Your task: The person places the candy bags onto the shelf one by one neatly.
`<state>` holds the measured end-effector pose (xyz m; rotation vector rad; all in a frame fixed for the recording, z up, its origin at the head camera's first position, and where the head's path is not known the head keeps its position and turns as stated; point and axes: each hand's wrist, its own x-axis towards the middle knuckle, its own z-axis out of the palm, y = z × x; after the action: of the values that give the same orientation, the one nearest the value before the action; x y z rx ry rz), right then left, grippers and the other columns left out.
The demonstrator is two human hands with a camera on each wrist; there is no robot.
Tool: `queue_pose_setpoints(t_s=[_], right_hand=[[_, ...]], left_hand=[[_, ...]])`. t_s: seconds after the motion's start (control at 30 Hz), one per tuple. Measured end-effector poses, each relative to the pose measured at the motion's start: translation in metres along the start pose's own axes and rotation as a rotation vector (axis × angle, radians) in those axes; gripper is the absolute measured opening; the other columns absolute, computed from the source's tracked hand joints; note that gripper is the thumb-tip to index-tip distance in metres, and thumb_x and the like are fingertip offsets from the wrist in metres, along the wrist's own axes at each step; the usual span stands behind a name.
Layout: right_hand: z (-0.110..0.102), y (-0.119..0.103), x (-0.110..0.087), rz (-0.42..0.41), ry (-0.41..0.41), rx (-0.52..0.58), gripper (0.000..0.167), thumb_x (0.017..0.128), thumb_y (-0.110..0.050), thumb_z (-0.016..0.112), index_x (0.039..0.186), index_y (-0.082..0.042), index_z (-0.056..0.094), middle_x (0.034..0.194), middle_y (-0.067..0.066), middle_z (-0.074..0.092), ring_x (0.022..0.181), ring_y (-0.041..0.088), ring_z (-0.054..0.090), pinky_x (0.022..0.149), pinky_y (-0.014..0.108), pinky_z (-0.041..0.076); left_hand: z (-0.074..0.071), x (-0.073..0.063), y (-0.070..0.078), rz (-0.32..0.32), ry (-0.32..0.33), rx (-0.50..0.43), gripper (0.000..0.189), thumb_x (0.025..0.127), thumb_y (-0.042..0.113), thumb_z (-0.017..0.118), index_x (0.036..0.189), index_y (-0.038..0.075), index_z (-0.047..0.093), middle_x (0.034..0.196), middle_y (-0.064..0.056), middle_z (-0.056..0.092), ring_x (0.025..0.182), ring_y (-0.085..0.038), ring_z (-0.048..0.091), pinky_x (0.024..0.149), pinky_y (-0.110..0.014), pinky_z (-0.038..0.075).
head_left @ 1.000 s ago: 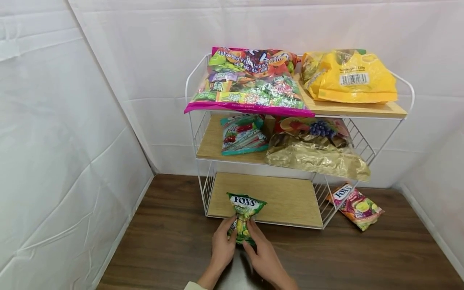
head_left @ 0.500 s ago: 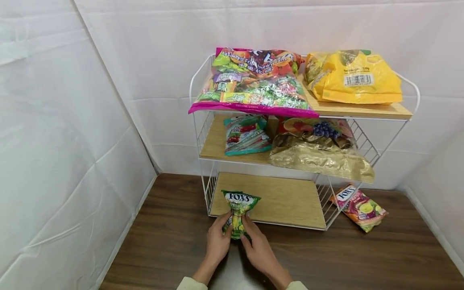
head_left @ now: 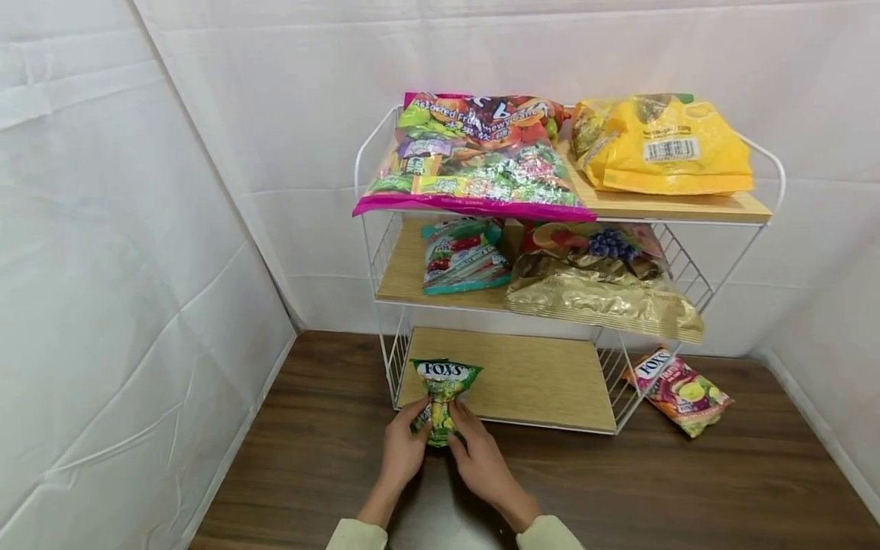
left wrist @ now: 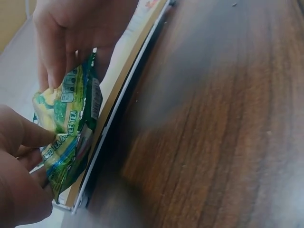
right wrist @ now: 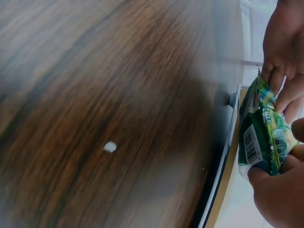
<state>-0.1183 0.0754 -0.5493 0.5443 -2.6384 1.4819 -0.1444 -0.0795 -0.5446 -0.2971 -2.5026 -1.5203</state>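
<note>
A small green Fox's candy bag [head_left: 440,376] stands upright at the front left edge of the bottom shelf [head_left: 532,382]. My left hand [head_left: 402,451] grips its left side and my right hand [head_left: 483,462] grips its right side, thumbs toward me. Seen from the left wrist, the candy bag [left wrist: 66,118] is creased between the fingers of both hands, close to the shelf's front edge. A barcode shows on the candy bag [right wrist: 256,142] in the right wrist view, where my right thumb presses its lower end. Whether its base touches the board is hidden.
The wire rack's [head_left: 377,336] top shelf holds a pink-edged chewy candy bag [head_left: 481,164] and a yellow bag [head_left: 677,149]. A teal bag [head_left: 464,263] and a gold bag [head_left: 605,294] lie on the middle shelf. A purple Fox's bag [head_left: 684,393] lies on the table right of the rack.
Both hands have carried the green candy bag to the left and slightly toward the bottom shelf. Their grip looks the same. The other bags have stayed in place; the head view shifts slightly.
</note>
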Motion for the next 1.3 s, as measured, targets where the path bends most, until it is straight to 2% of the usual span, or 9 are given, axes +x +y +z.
queue_pose_setpoints(t_s=[0.13,0.33,0.63,0.8,0.9,0.97,1.03,1.17,1.3], right_hand=[[-0.001,0.001,0.003,0.013,-0.007,0.018,0.051,0.101,-0.009,0.047,0.147,0.003,0.029,0.153,0.021,0.022,0.139,0.040,0.020,0.106,0.057,0.026],[-0.002,0.006,0.010,-0.017,0.024,-0.024,0.052,0.101,-0.008,0.047,0.147,0.004,0.028,0.152,0.024,0.021,0.138,0.043,0.018,0.105,0.058,0.027],[-0.003,0.008,0.014,-0.107,0.053,-0.291,0.060,0.097,-0.007,0.055,0.148,0.003,0.026,0.151,0.024,0.024,0.138,0.037,0.025,0.102,0.049,0.036],[0.000,0.010,0.013,-0.205,0.083,-0.482,0.069,0.092,-0.008,0.062,0.149,0.004,0.024,0.151,0.026,0.024,0.135,0.038,0.032,0.098,0.046,0.042],[0.000,0.012,0.012,-0.281,0.115,-0.599,0.070,0.089,-0.009,0.065,0.147,0.006,0.028,0.151,0.026,0.025,0.134,0.038,0.033,0.098,0.046,0.043],[0.000,0.013,0.012,-0.343,0.138,-0.660,0.067,0.089,-0.009,0.065,0.144,0.007,0.032,0.150,0.025,0.028,0.135,0.038,0.033,0.098,0.047,0.042],[-0.001,0.014,0.010,-0.405,0.150,-0.687,0.060,0.090,-0.010,0.061,0.142,0.009,0.036,0.149,0.025,0.031,0.135,0.038,0.032,0.100,0.047,0.040],[-0.001,0.017,0.007,-0.503,0.164,-0.678,0.046,0.100,-0.015,0.039,0.138,0.010,0.041,0.145,0.025,0.036,0.133,0.039,0.035,0.102,0.046,0.038],[0.000,0.018,0.004,-0.538,0.172,-0.675,0.052,0.103,-0.021,0.018,0.136,0.009,0.044,0.142,0.024,0.041,0.132,0.038,0.037,0.103,0.045,0.038]], left_hand=[[-0.001,0.003,-0.001,-0.009,-0.006,-0.047,0.039,0.088,-0.006,0.061,0.127,-0.005,0.059,0.126,-0.019,0.058,0.119,-0.038,0.051,0.096,-0.051,0.043],[0.000,0.008,-0.002,-0.007,-0.024,-0.044,0.041,0.088,-0.006,0.061,0.129,-0.005,0.057,0.128,-0.020,0.057,0.121,-0.038,0.050,0.097,-0.051,0.041],[0.001,0.011,-0.004,0.043,-0.031,0.024,0.041,0.088,-0.005,0.062,0.128,-0.009,0.054,0.128,-0.025,0.055,0.119,-0.041,0.050,0.096,-0.052,0.042],[0.000,0.010,-0.006,0.086,-0.026,0.076,0.041,0.090,-0.003,0.062,0.130,-0.009,0.053,0.128,-0.025,0.054,0.119,-0.040,0.050,0.095,-0.052,0.043],[0.000,0.007,-0.008,0.147,-0.013,0.145,0.044,0.089,-0.003,0.062,0.131,-0.007,0.052,0.129,-0.023,0.054,0.118,-0.038,0.051,0.093,-0.050,0.045],[-0.001,0.005,-0.010,0.227,0.005,0.219,0.047,0.087,-0.004,0.065,0.132,-0.006,0.052,0.129,-0.023,0.054,0.117,-0.038,0.052,0.091,-0.049,0.046],[-0.001,0.003,-0.012,0.333,0.027,0.317,0.050,0.084,-0.005,0.068,0.131,-0.007,0.053,0.128,-0.023,0.054,0.116,-0.036,0.053,0.089,-0.047,0.048],[-0.004,-0.001,-0.017,0.536,0.073,0.515,0.051,0.077,-0.004,0.075,0.125,-0.007,0.057,0.128,-0.020,0.054,0.114,-0.032,0.054,0.088,-0.043,0.049],[-0.006,-0.002,-0.019,0.648,0.070,0.639,0.048,0.075,-0.002,0.077,0.120,-0.007,0.061,0.126,-0.018,0.055,0.114,-0.031,0.055,0.088,-0.041,0.049]])
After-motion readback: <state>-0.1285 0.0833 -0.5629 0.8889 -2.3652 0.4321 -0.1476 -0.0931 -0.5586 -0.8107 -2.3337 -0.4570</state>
